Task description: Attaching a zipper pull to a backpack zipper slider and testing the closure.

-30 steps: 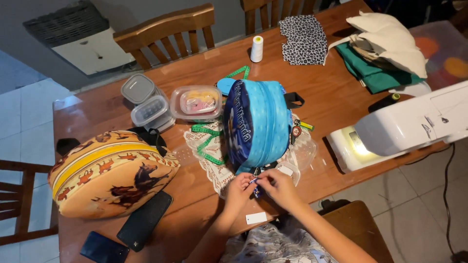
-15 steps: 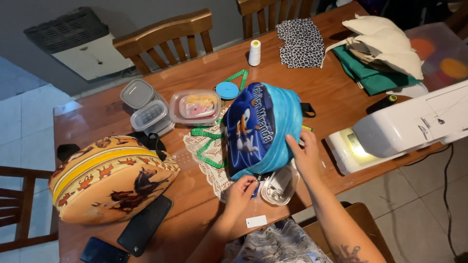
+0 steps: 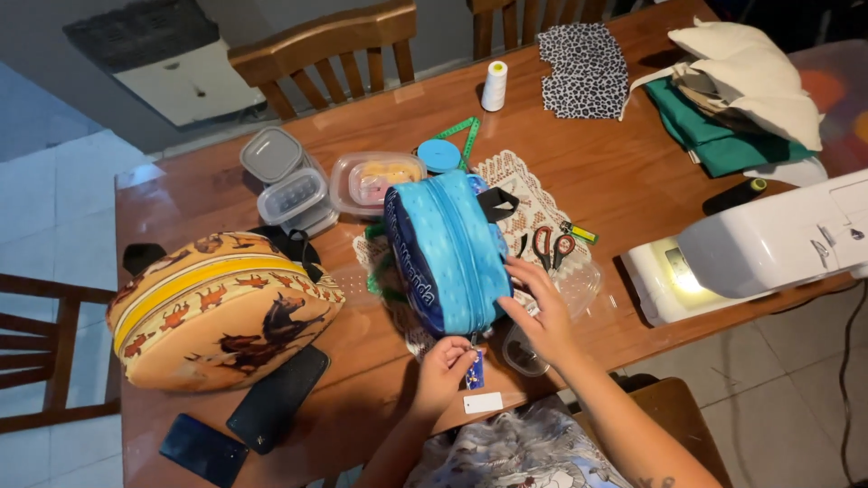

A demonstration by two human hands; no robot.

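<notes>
Blue backpack [image 3: 448,253] stands on its edge in the middle of the brown table [image 3: 633,172], on a white lace mat [image 3: 524,194]. A moment ago it lay flatter, with its picture side facing up. Now it is turned, so the light blue side and the zipper face up. The left hand [image 3: 445,369] was at the bottom edge of the bag before. It still is, and now it pinches a small blue zipper tag [image 3: 476,370]. The right hand [image 3: 541,312] was higher on the bag's right side. Now it lies lower, fingers spread and pressed flat on that side, not closed around anything.

A small white label [image 3: 482,402] lies on the table near the left hand. It is a plain rectangle. 3 clear plastic boxes [image 3: 294,194] sit at the back left of the bag, 2 with grey lids and 1 with pink and yellow things inside. A round blue tape measure case [image 3: 439,155] sits behind the bag, with a green tape coming out. A white spool of thread [image 3: 494,86] stands farther back. A tan bag with horses and a yellow zipper [image 3: 217,312] lies to the left. 2 dark phones [image 3: 276,398] lie near it. A white sewing machine [image 3: 768,248] with a lit lamp is on the right. Red scissors [image 3: 551,244] lie on the mat.
</notes>
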